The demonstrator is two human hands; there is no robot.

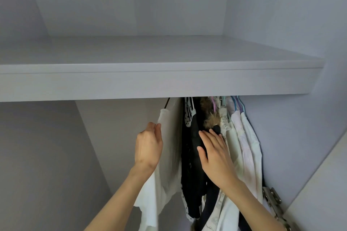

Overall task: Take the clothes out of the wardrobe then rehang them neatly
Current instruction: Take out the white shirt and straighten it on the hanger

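I have both hands inside the wardrobe (56,155), under its wide grey shelf (150,82). My left hand (148,148) sits at about seven o'clock from the centre of my view, fingers curled round the shoulder edge of a white garment (169,155), thumb and fingertips pinching the cloth just below where a dark hanger (167,102) slants up behind the shelf's front edge. That garment hangs on its own, a little apart from the rest, with its hem trailing down towards six o'clock.

My right hand (216,157) is at about five o'clock, fingers straight and spread fairly wide, laid flat against a black garment (191,155); it is holding nothing. The fingertips reach up close to a tuft of brown fur trim (208,118) at the collar.

The remaining clothes are bunched tightly at the right end, between four and five o'clock: a white patterned piece (225,127), then pale white garments (249,152) pressed against the wardrobe's right wall. Their pastel hangers (237,105) in pink, purple and blue show just under the shelf. I cannot see the rail. A metal door hinge (272,199) sits at the lower right.
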